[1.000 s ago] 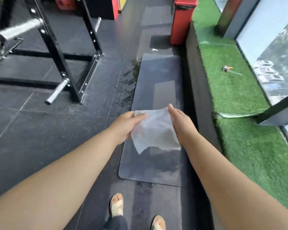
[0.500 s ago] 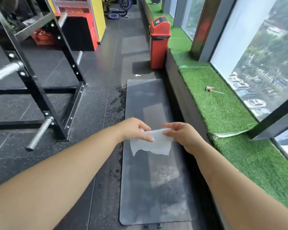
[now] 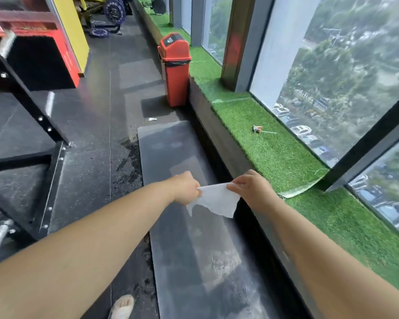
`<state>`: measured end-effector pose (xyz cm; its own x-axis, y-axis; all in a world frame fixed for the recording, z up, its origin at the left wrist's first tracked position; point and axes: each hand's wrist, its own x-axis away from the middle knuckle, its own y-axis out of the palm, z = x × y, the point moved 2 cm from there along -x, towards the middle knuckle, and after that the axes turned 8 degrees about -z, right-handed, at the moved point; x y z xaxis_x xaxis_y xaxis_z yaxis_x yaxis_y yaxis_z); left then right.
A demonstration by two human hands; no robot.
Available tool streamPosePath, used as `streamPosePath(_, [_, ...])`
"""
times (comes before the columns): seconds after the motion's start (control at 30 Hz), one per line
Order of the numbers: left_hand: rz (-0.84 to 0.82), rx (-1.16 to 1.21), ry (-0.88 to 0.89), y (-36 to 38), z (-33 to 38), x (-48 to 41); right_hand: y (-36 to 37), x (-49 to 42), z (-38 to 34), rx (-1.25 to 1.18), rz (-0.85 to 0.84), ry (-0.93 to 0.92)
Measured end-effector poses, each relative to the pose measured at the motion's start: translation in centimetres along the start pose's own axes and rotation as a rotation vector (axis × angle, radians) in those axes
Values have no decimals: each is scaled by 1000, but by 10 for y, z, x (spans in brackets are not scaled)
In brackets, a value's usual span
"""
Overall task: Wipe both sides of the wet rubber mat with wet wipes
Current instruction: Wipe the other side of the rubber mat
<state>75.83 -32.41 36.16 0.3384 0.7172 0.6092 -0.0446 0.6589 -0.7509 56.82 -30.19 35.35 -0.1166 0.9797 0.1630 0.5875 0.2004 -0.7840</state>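
A long dark grey rubber mat lies flat on the floor along the base of the window ledge, with wet patches and glare on its surface. A white wet wipe hangs in the air above the mat's middle. My left hand pinches the wipe's left top corner. My right hand pinches its right top corner. The wipe is stretched between both hands and droops below them, partly folded.
A red swing-lid bin stands beyond the mat's far end. The ledge covered in green artificial grass runs along the right under the windows. A black steel rack stands on the left. Water is splashed on the floor beside the mat. My sandalled foot is near the mat's near end.
The camera has tilted up and to the right, showing more of the room. Both hands have drawn the wipe from a spread sheet into a narrower, folded strip held at its top edge.
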Motion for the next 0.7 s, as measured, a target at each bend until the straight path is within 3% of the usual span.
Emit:
streamPosePath(0.1, [-62,-45,94,-22,-34,-24,18,-24,-15,-79,-6,61])
streamPosePath(0.2, [-192,-25,274,-47,-69,-38,38,-36,-46,-381,-57,151])
streamPosePath(0.4, [-475,311,579,-90,-110,-30,67,-54,-130,-798,-51,229])
streamPosePath(0.53, [-459,364,670,-94,-115,-24,64,-29,-144,-1165,-20,251])
streamPosePath(0.6, [-580,510,730,-89,-113,-15,67,-9,-142,-1382,31,187])
streamPosePath(0.7, [-731,774,756,-75,-101,-2,91,20,-127,-1914,280,47])
